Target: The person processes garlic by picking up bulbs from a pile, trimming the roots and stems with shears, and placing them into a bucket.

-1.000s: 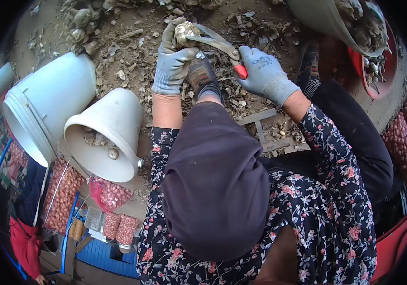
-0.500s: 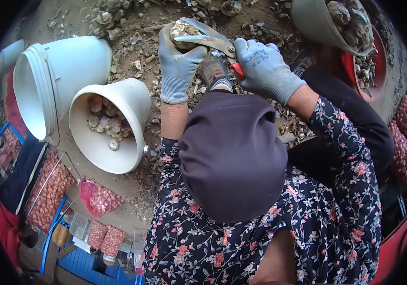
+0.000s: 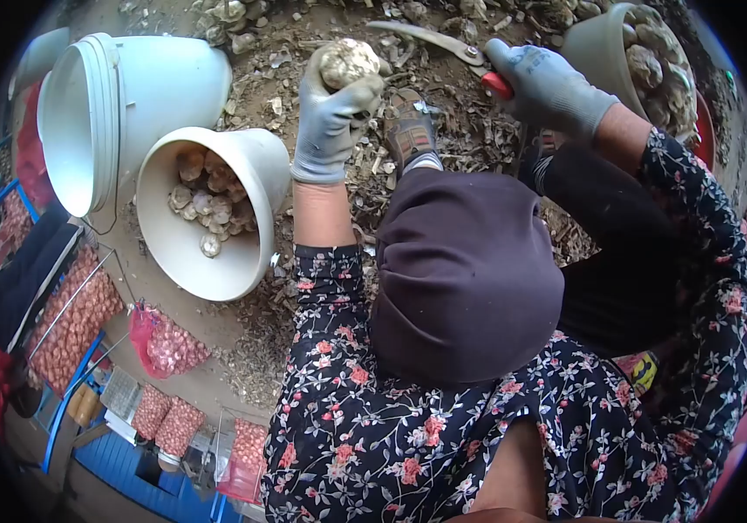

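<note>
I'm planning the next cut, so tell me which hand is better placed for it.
Right, I'd judge: the right hand already grips the red-handled shears, while the left hand is occupied holding the garlic bulb.

Two gloves (image 3: 331, 122), one held bulb (image 3: 348, 64), one pair of shears (image 3: 471, 54)

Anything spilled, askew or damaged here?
Dry scraps litter the ground around the shoe, with loose garlic bulbs beyond. It looks untidy, though possibly just work debris. Nothing looks clearly broken.

Shears (image 3: 433, 36) across gap between hands (image 3: 333, 115)
</note>
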A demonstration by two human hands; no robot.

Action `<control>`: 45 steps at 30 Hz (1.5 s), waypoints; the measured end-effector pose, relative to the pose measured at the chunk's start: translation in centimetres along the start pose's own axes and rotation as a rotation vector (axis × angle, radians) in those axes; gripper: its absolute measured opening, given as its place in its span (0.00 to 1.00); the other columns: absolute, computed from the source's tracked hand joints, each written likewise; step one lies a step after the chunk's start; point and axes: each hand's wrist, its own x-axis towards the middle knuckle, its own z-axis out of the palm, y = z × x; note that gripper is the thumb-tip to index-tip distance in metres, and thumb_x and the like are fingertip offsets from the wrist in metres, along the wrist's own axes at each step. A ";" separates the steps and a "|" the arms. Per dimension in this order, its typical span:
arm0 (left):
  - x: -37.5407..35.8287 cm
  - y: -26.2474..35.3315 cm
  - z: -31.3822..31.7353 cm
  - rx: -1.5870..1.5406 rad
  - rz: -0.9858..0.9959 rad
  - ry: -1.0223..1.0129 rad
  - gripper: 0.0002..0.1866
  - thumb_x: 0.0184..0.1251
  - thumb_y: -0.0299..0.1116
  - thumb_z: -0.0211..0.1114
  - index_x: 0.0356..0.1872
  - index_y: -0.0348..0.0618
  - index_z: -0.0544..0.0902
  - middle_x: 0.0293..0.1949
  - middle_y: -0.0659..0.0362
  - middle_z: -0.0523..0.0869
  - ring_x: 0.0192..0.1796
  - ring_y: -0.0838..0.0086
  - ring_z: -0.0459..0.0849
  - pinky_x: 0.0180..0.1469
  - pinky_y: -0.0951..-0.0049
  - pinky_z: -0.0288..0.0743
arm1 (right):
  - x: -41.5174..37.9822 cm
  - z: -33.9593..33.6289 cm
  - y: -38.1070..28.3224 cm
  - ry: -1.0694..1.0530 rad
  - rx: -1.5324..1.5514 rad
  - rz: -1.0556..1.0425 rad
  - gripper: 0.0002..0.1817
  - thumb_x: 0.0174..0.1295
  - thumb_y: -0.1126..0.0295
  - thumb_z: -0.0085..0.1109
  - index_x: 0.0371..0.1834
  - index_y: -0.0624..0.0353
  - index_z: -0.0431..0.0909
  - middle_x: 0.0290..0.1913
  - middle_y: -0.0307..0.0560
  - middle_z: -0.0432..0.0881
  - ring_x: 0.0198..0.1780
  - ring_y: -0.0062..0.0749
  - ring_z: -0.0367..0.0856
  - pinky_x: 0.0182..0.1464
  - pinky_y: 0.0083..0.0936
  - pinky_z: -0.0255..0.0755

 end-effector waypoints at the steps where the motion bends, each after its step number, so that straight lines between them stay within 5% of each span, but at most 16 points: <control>1: -0.1 -0.4 -0.5 0.043 -0.025 0.051 0.26 0.48 0.18 0.67 0.52 0.35 0.71 0.35 0.52 0.84 0.29 0.76 0.83 0.29 0.79 0.78 | 0.3 -0.1 0.2 0.004 0.000 -0.007 0.15 0.65 0.61 0.52 0.45 0.62 0.68 0.35 0.59 0.80 0.41 0.53 0.82 0.42 0.45 0.74; 8: 0.6 -0.1 -1.0 0.148 -0.231 -0.063 0.30 0.45 0.24 0.70 0.54 0.33 0.71 0.32 0.58 0.82 0.29 0.79 0.82 0.25 0.83 0.74 | 2.5 1.3 1.5 0.263 -0.196 -0.395 0.22 0.55 0.62 0.61 0.46 0.62 0.66 0.37 0.53 0.76 0.40 0.48 0.79 0.42 0.40 0.72; 11: 1.0 -0.7 -0.4 0.148 -0.269 -0.099 0.29 0.45 0.26 0.70 0.52 0.33 0.73 0.33 0.59 0.82 0.26 0.81 0.79 0.23 0.85 0.70 | 2.9 1.8 1.8 0.040 -0.166 -0.257 0.20 0.54 0.63 0.62 0.45 0.61 0.67 0.36 0.51 0.76 0.39 0.49 0.79 0.41 0.40 0.71; 14: 1.5 -1.1 -1.0 0.300 -0.246 -0.066 0.32 0.43 0.30 0.72 0.54 0.33 0.73 0.37 0.58 0.82 0.35 0.77 0.80 0.37 0.78 0.75 | 3.2 3.7 3.7 0.147 0.001 -0.401 0.16 0.58 0.64 0.60 0.40 0.59 0.65 0.30 0.55 0.79 0.33 0.54 0.81 0.32 0.43 0.73; 15: 1.3 -1.2 -0.9 0.284 -0.243 -0.082 0.29 0.48 0.22 0.68 0.54 0.34 0.71 0.34 0.55 0.83 0.23 0.82 0.77 0.19 0.85 0.66 | 3.0 4.2 4.1 0.117 0.055 -0.374 0.15 0.58 0.65 0.60 0.40 0.59 0.65 0.30 0.57 0.79 0.34 0.56 0.80 0.33 0.45 0.73; 19: -3.2 1.8 0.3 0.365 0.094 0.437 0.24 0.52 0.21 0.65 0.54 0.37 0.72 0.39 0.59 0.82 0.33 0.81 0.80 0.29 0.83 0.73 | 0.8 6.4 3.9 0.069 0.265 -0.179 0.14 0.57 0.67 0.57 0.41 0.61 0.65 0.32 0.61 0.79 0.40 0.59 0.79 0.40 0.48 0.71; 20: -4.9 3.6 -0.2 0.893 0.390 0.558 0.21 0.56 0.22 0.64 0.52 0.37 0.74 0.39 0.60 0.82 0.33 0.81 0.80 0.30 0.82 0.75 | 0.7 7.4 4.4 0.102 0.321 -0.152 0.14 0.56 0.68 0.57 0.40 0.61 0.65 0.32 0.63 0.79 0.41 0.60 0.78 0.40 0.48 0.71; 22: -9.1 6.4 -1.4 0.660 0.435 0.900 0.20 0.59 0.23 0.64 0.53 0.36 0.73 0.43 0.56 0.79 0.41 0.75 0.80 0.42 0.78 0.77 | 0.5 8.8 5.4 0.084 0.407 -0.054 0.14 0.56 0.70 0.56 0.39 0.63 0.64 0.32 0.66 0.78 0.41 0.63 0.77 0.40 0.50 0.69; 23: -11.4 9.0 -2.7 1.462 0.383 1.036 0.21 0.57 0.25 0.63 0.54 0.34 0.73 0.44 0.50 0.79 0.43 0.68 0.80 0.46 0.72 0.77 | 0.8 8.6 5.7 0.045 0.431 0.017 0.13 0.55 0.70 0.55 0.39 0.63 0.63 0.32 0.68 0.78 0.41 0.64 0.77 0.41 0.50 0.69; 25: -12.9 11.1 -3.8 2.359 0.134 0.765 0.22 0.55 0.27 0.65 0.53 0.34 0.75 0.44 0.48 0.80 0.42 0.62 0.81 0.47 0.67 0.76 | 1.2 8.9 6.1 0.136 0.498 0.016 0.13 0.56 0.70 0.53 0.39 0.64 0.63 0.32 0.70 0.78 0.41 0.65 0.77 0.42 0.51 0.69; 31: 2.3 5.4 0.3 1.477 0.236 0.386 0.12 0.57 0.26 0.65 0.42 0.33 0.82 0.37 0.53 0.84 0.38 0.67 0.82 0.43 0.70 0.76 | 3.1 11.5 7.9 0.074 0.613 0.163 0.14 0.56 0.68 0.53 0.41 0.64 0.65 0.38 0.72 0.78 0.46 0.65 0.77 0.46 0.50 0.69; 35: 18.8 -4.6 -5.0 1.460 -0.015 0.323 0.26 0.57 0.53 0.64 0.34 0.33 0.86 0.25 0.49 0.86 0.33 0.62 0.85 0.43 0.69 0.75 | 3.3 12.7 8.5 0.074 0.715 0.254 0.17 0.56 0.63 0.55 0.43 0.63 0.67 0.39 0.71 0.78 0.46 0.65 0.76 0.49 0.50 0.69; 36: 20.8 -4.8 -2.8 1.363 -0.327 0.402 0.30 0.58 0.56 0.63 0.32 0.30 0.85 0.22 0.50 0.85 0.32 0.60 0.84 0.42 0.66 0.76 | 3.3 12.8 8.8 0.049 0.716 0.270 0.18 0.57 0.62 0.55 0.43 0.63 0.67 0.39 0.71 0.78 0.46 0.65 0.76 0.49 0.49 0.69; 39: 27.6 -11.8 -10.4 1.282 -0.377 0.527 0.36 0.47 0.57 0.72 0.40 0.26 0.83 0.35 0.45 0.87 0.39 0.62 0.85 0.47 0.64 0.76 | 3.2 12.3 9.2 -0.018 0.735 0.313 0.19 0.58 0.60 0.55 0.44 0.63 0.66 0.39 0.71 0.78 0.47 0.64 0.77 0.50 0.49 0.69; 43: 25.4 -10.6 -6.3 1.514 -0.364 0.592 0.41 0.40 0.53 0.77 0.48 0.25 0.79 0.46 0.44 0.84 0.45 0.64 0.84 0.51 0.66 0.76 | 3.8 12.0 9.4 -0.074 0.776 0.315 0.19 0.58 0.61 0.55 0.44 0.64 0.66 0.40 0.71 0.78 0.47 0.63 0.77 0.49 0.48 0.69; 45: 23.6 -11.0 -7.7 1.042 -0.052 0.464 0.38 0.44 0.39 0.78 0.56 0.28 0.74 0.50 0.49 0.82 0.46 0.69 0.83 0.50 0.70 0.77 | 4.1 11.3 9.4 -0.074 0.732 0.281 0.19 0.57 0.61 0.55 0.44 0.63 0.66 0.40 0.69 0.79 0.47 0.62 0.77 0.49 0.48 0.70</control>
